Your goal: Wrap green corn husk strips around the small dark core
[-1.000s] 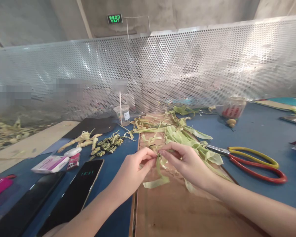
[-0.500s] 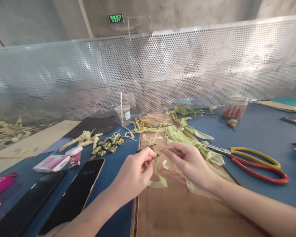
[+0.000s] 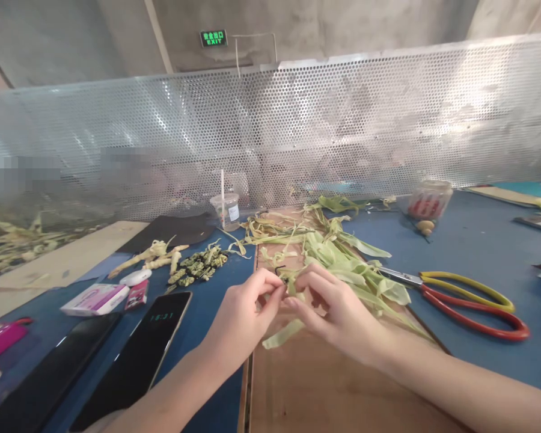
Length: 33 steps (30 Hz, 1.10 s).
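Note:
Over the brown wooden board [image 3: 293, 391], my left hand [image 3: 252, 307] pinches a small piece of green husk and a thin dark strand beside it. My right hand [image 3: 331, 307] is close against the left fingertips, its fingers curled in at the same small piece; its exact grip is partly hidden. A pale green husk strip [image 3: 283, 334] hangs below the fingertips. Just behind and to the right lies a heap of green husks [image 3: 333, 252], with dry husk strips [image 3: 270, 228] farther back.
Scissors [image 3: 469, 300] with yellow and red handles lie right. A phone [image 3: 139, 355], a box [image 3: 94, 299] and knotted green pieces [image 3: 198, 264] are left. A plastic cup with a straw [image 3: 228, 211] and a jar [image 3: 429, 200] stand before the perforated metal screen [image 3: 297, 132].
My right hand has moved slightly down and left, and its fingers have curled in closer to my left fingertips. The hanging husk strip has shifted. My left hand has barely moved.

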Motion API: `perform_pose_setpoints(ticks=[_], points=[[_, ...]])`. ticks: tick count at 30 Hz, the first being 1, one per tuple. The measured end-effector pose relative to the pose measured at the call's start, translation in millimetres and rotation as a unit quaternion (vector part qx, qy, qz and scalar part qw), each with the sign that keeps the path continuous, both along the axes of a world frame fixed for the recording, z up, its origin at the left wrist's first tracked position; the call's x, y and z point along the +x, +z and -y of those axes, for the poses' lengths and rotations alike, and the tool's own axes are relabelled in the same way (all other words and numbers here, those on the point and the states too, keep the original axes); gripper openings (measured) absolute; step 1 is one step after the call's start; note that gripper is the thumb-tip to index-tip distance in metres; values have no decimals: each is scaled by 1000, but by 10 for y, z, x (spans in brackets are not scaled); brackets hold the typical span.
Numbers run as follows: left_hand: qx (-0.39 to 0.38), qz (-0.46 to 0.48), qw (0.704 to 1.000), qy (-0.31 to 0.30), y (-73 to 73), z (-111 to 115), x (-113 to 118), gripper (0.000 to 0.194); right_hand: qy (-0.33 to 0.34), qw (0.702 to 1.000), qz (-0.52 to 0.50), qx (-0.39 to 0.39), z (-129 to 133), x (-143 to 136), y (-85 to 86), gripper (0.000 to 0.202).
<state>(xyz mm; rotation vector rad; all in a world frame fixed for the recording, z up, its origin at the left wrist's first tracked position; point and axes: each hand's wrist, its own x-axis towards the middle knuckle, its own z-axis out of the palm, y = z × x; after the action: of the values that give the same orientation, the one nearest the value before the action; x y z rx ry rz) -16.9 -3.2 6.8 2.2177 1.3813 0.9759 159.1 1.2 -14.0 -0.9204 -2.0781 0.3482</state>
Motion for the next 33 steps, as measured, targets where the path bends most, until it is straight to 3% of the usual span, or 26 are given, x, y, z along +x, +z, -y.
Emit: perform_pose_setpoints(ticks=[7,13,20,26,33], points=[[-45,17,999,-17,-2,-25,-6,23,43,999,-20,3,-38,7,-6,14],[-44,-23,998,-37,-4,-19,-8,19,78,995,-56,-33,-33,34,66,20],[-88,12,995,-51,-13,4,-6,12,123,987,-69,-81,-26,18,75,18],[-141,91,983,-68,24,42,19,13,157,981,-72,-87,-24,35,111,21],[-237,194,945,-115,98,68,3,9,142,979,-99,-104,-54,52,84,22]])
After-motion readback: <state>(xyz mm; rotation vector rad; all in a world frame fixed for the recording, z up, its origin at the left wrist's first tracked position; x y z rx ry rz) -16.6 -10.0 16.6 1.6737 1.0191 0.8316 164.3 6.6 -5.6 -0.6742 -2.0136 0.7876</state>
